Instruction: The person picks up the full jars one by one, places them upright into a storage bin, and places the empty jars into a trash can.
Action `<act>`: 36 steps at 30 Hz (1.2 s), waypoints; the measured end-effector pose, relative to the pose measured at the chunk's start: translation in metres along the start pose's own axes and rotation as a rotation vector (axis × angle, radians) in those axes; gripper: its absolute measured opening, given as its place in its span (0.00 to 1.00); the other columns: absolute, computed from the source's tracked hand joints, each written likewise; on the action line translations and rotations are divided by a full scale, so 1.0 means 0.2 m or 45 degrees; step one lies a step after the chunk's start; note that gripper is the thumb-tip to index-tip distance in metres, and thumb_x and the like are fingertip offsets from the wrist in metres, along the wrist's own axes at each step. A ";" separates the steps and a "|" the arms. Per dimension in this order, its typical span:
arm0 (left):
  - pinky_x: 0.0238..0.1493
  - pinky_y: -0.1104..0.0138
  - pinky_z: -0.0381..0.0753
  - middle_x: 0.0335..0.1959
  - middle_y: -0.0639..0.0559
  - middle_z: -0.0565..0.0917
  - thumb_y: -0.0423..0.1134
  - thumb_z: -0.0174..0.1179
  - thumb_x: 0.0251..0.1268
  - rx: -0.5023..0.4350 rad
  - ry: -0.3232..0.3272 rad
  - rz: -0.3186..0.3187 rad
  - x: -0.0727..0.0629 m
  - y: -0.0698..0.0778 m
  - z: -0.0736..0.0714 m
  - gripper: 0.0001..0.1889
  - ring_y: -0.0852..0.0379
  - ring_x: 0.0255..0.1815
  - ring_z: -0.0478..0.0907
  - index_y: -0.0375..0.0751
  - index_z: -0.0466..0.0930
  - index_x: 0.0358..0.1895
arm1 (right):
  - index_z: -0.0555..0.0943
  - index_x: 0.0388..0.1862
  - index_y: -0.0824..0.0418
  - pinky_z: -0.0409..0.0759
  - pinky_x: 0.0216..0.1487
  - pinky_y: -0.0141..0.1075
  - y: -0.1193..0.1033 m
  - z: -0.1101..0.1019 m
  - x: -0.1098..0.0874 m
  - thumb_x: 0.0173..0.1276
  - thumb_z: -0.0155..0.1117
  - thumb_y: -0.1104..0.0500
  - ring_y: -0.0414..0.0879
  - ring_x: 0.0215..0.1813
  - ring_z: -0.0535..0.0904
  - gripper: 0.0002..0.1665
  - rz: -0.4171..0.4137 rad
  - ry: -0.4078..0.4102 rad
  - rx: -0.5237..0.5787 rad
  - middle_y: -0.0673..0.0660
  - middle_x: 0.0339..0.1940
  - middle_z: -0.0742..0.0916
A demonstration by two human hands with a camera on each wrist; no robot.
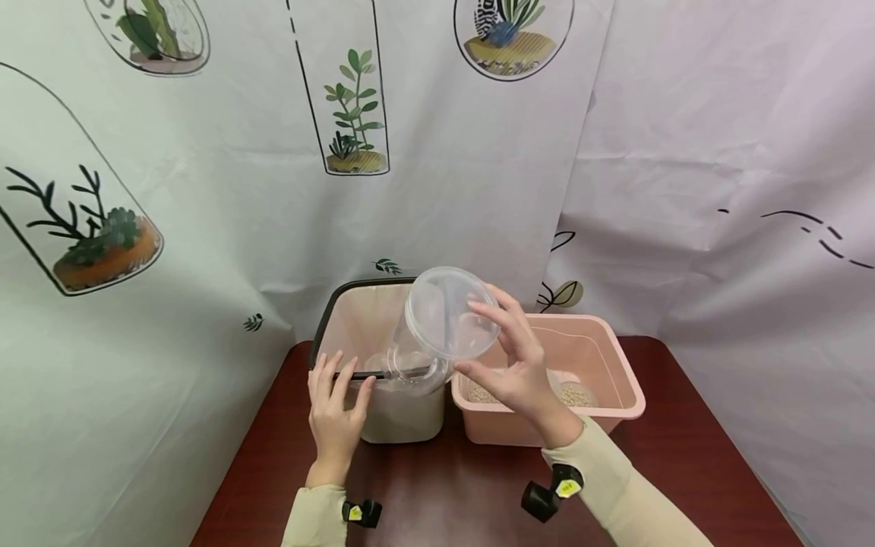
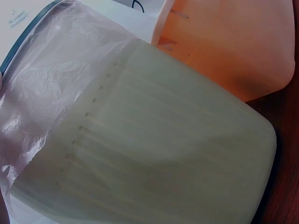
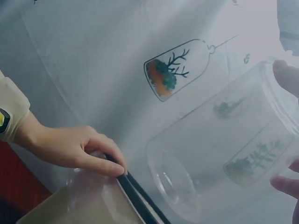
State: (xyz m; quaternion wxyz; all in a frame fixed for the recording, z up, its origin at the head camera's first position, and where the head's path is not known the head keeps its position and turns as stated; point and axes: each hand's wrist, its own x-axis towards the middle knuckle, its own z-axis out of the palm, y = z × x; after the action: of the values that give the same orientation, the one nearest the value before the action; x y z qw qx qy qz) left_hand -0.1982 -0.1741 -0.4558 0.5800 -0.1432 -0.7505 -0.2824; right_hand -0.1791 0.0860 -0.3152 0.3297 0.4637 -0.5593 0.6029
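A clear plastic jar (image 1: pixel 417 353) is tilted over the trash bin (image 1: pixel 403 422), and nothing shows inside it. My right hand (image 1: pixel 516 361) holds the jar by its wider, cloudy round end, with the thumb below and fingers along the edge. In the right wrist view the jar (image 3: pixel 210 135) slants, its other end lower, near the bin's dark rim (image 3: pixel 135 196). My left hand (image 1: pixel 337 414) grips that rim on the near side, thumb and fingers around it. A thin translucent bag (image 2: pixel 70 56) lines the bin and folds over its outside.
Right of the bin stands a pink plastic tub (image 1: pixel 506 431), with small pale beans (image 1: pixel 576 395) in clear containers inside. Both stand on a dark red table (image 1: pixel 437 501). A white curtain (image 1: pixel 437 205) with plant drawings hangs close behind.
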 end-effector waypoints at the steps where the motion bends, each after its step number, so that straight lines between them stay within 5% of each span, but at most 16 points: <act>1: 0.59 0.39 0.57 0.52 0.38 0.78 0.52 0.60 0.61 -0.004 -0.002 0.000 0.00 0.00 0.00 0.22 0.33 0.58 0.68 0.35 0.82 0.45 | 0.70 0.55 0.77 0.73 0.56 0.43 0.02 0.01 0.00 0.54 0.72 0.57 0.64 0.61 0.66 0.36 0.007 0.018 0.000 0.76 0.61 0.66; 10: 0.58 0.38 0.57 0.52 0.38 0.77 0.52 0.59 0.62 -0.005 -0.019 -0.010 0.00 0.00 0.00 0.22 0.34 0.59 0.67 0.36 0.82 0.46 | 0.72 0.57 0.70 0.74 0.53 0.44 0.20 0.10 0.00 0.55 0.71 0.52 0.58 0.60 0.68 0.36 0.153 0.114 -0.072 0.65 0.64 0.68; 15: 0.56 0.36 0.58 0.53 0.38 0.77 0.52 0.59 0.62 0.008 -0.032 -0.005 0.01 -0.01 -0.01 0.22 0.33 0.59 0.67 0.36 0.82 0.46 | 0.73 0.56 0.67 0.75 0.53 0.43 0.27 0.16 0.00 0.52 0.74 0.56 0.60 0.61 0.67 0.34 0.088 0.096 -0.193 0.68 0.62 0.69; 21: 0.56 0.36 0.58 0.53 0.38 0.77 0.52 0.59 0.62 0.002 -0.028 -0.007 0.00 0.00 -0.01 0.22 0.33 0.59 0.67 0.35 0.82 0.45 | 0.73 0.52 0.73 0.71 0.57 0.43 0.30 0.23 0.02 0.37 0.79 0.71 0.67 0.60 0.66 0.39 0.023 0.051 -0.337 0.75 0.58 0.70; 25: 0.57 0.36 0.57 0.52 0.37 0.77 0.51 0.59 0.62 -0.003 -0.029 -0.007 0.00 0.00 -0.01 0.21 0.33 0.59 0.67 0.35 0.82 0.45 | 0.75 0.52 0.69 0.69 0.60 0.44 0.42 0.25 -0.02 0.33 0.82 0.65 0.63 0.63 0.66 0.42 -0.039 -0.062 -0.447 0.72 0.61 0.69; 36: 0.54 0.35 0.59 0.53 0.37 0.77 0.52 0.58 0.62 0.009 -0.036 0.012 0.00 0.00 -0.02 0.22 0.34 0.60 0.66 0.35 0.82 0.48 | 0.73 0.57 0.65 0.64 0.64 0.42 0.59 0.30 -0.02 0.43 0.77 0.57 0.59 0.69 0.59 0.41 -0.139 -0.514 -0.555 0.69 0.67 0.64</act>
State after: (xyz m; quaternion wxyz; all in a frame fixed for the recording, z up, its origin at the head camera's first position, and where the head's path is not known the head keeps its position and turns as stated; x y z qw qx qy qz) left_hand -0.1951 -0.1773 -0.4546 0.5712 -0.1484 -0.7590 -0.2749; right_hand -0.2741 0.0084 -0.3658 0.3357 0.5218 -0.7039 0.3457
